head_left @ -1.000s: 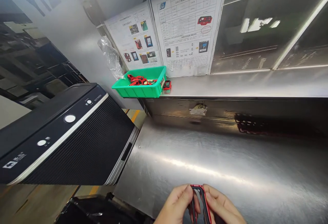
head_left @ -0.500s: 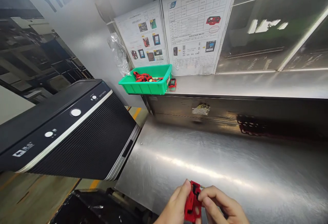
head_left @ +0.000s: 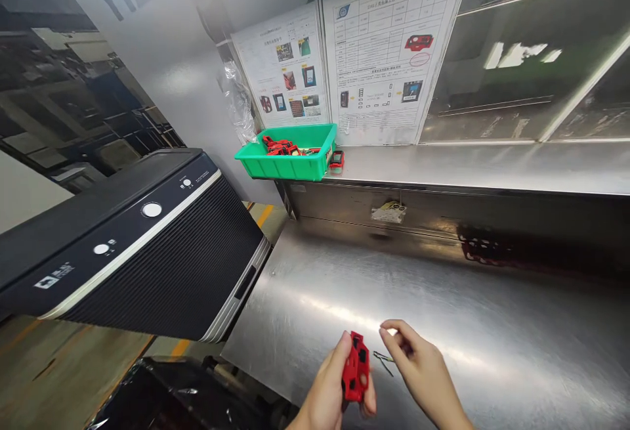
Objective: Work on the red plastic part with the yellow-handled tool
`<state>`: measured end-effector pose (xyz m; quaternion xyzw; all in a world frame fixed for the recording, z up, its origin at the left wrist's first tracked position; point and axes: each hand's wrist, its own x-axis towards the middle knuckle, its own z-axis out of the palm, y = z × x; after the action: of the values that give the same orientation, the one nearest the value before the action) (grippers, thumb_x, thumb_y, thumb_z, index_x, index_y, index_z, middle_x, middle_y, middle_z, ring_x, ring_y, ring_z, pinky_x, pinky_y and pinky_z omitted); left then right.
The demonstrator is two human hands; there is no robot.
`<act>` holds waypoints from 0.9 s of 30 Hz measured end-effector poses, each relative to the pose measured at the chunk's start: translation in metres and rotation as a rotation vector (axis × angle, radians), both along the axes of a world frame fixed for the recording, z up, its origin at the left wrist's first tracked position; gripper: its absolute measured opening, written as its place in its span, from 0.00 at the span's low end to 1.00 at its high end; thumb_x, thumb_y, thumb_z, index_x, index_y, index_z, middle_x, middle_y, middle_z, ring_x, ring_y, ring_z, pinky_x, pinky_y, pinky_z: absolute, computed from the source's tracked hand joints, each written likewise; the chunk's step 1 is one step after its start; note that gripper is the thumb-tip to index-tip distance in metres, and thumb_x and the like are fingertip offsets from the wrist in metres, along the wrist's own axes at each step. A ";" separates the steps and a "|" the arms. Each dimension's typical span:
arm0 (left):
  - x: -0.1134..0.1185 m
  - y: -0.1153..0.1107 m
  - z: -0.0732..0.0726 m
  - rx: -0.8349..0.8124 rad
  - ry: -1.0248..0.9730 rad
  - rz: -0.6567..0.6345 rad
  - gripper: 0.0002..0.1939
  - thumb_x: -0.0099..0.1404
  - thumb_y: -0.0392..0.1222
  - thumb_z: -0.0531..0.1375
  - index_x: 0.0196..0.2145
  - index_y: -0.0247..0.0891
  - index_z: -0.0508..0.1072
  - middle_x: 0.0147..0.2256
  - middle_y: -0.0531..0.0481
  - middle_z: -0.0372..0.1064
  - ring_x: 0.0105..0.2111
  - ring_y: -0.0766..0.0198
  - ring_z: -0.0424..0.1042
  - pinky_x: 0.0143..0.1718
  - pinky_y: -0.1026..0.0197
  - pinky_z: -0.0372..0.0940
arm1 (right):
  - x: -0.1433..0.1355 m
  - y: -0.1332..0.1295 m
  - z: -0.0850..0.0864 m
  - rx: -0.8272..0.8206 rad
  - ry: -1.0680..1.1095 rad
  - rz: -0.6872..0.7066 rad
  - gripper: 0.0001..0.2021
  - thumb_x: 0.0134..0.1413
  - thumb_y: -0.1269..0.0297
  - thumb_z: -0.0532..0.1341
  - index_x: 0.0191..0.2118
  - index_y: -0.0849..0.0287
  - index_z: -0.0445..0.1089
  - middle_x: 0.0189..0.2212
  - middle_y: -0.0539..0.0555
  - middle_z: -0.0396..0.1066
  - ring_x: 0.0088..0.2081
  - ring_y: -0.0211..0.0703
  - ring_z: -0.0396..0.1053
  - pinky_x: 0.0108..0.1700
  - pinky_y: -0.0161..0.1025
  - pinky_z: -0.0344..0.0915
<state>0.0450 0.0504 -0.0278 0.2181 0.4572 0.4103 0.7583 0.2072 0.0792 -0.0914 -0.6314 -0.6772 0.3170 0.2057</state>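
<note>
Head view: left hand clamped on red part, right hand pinching thin wire (fingertips only).

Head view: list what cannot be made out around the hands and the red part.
- Red part: its lower end is hidden by the left hand that grips it.
- Thin wire piece by the right hand: too small to identify or to tell whether it is held.
- Both wrists: cut off by the bottom edge.
- Green bin: red contents too small to count.
- Wall sheets: text unreadable.
</note>
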 end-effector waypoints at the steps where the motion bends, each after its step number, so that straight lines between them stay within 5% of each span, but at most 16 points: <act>1: -0.002 0.000 -0.001 -0.006 -0.002 0.029 0.38 0.46 0.76 0.59 0.29 0.33 0.69 0.14 0.53 0.66 0.16 0.70 0.62 0.22 0.66 0.55 | 0.003 0.007 -0.017 -0.027 -0.087 0.006 0.19 0.62 0.53 0.48 0.43 0.57 0.71 0.27 0.53 0.72 0.30 0.47 0.71 0.35 0.41 0.66; 4: -0.007 0.001 -0.007 -0.022 -0.008 0.079 0.38 0.44 0.76 0.60 0.29 0.34 0.68 0.17 0.52 0.69 0.18 0.68 0.65 0.22 0.66 0.55 | 0.009 0.013 -0.063 -0.106 -0.329 0.044 0.13 0.48 0.67 0.63 0.42 0.63 0.73 0.39 0.62 0.76 0.43 0.58 0.72 0.42 0.49 0.67; 6: -0.009 0.002 -0.012 -0.030 -0.029 0.095 0.37 0.44 0.75 0.61 0.30 0.33 0.68 0.18 0.51 0.70 0.19 0.68 0.66 0.22 0.66 0.55 | 0.010 0.006 -0.085 -0.126 -0.431 0.082 0.15 0.47 0.72 0.64 0.44 0.64 0.72 0.44 0.62 0.75 0.48 0.56 0.71 0.45 0.50 0.67; 11: -0.012 0.001 -0.022 -0.021 -0.087 0.051 0.34 0.49 0.73 0.60 0.30 0.34 0.67 0.21 0.50 0.72 0.17 0.68 0.66 0.22 0.65 0.57 | 0.013 -0.006 -0.100 -0.131 -0.500 0.168 0.13 0.55 0.77 0.56 0.45 0.65 0.71 0.44 0.62 0.76 0.48 0.53 0.73 0.48 0.50 0.68; 14: -0.012 0.001 -0.024 -0.013 -0.099 0.039 0.33 0.51 0.72 0.59 0.31 0.34 0.67 0.21 0.49 0.72 0.17 0.68 0.66 0.21 0.65 0.56 | 0.016 -0.001 -0.087 -0.127 -0.457 0.181 0.10 0.56 0.74 0.52 0.38 0.62 0.70 0.34 0.61 0.78 0.38 0.55 0.77 0.39 0.48 0.70; 19: -0.009 0.002 -0.021 -0.007 -0.088 0.085 0.35 0.49 0.74 0.59 0.29 0.34 0.67 0.18 0.50 0.70 0.15 0.69 0.64 0.20 0.66 0.54 | 0.025 0.010 -0.048 -0.004 -0.293 0.267 0.09 0.59 0.64 0.50 0.40 0.56 0.66 0.39 0.56 0.74 0.41 0.45 0.74 0.43 0.40 0.70; 23: -0.006 0.001 -0.017 -0.031 -0.011 0.127 0.38 0.47 0.78 0.56 0.27 0.34 0.68 0.13 0.54 0.63 0.12 0.72 0.57 0.18 0.67 0.49 | 0.031 0.010 -0.006 0.099 -0.099 0.311 0.16 0.62 0.51 0.51 0.45 0.53 0.68 0.39 0.54 0.75 0.41 0.43 0.74 0.43 0.37 0.71; 27: -0.003 0.000 -0.013 -0.045 0.058 0.174 0.41 0.43 0.81 0.53 0.24 0.35 0.67 0.11 0.58 0.56 0.10 0.73 0.51 0.16 0.66 0.40 | 0.025 -0.001 0.043 0.271 0.158 0.284 0.13 0.59 0.52 0.58 0.46 0.50 0.71 0.39 0.51 0.79 0.40 0.39 0.77 0.29 0.25 0.72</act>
<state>0.0417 0.0501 -0.0412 0.1725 0.5052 0.4578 0.7110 0.2321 0.0783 -0.0487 -0.4691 -0.7776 0.2975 0.2944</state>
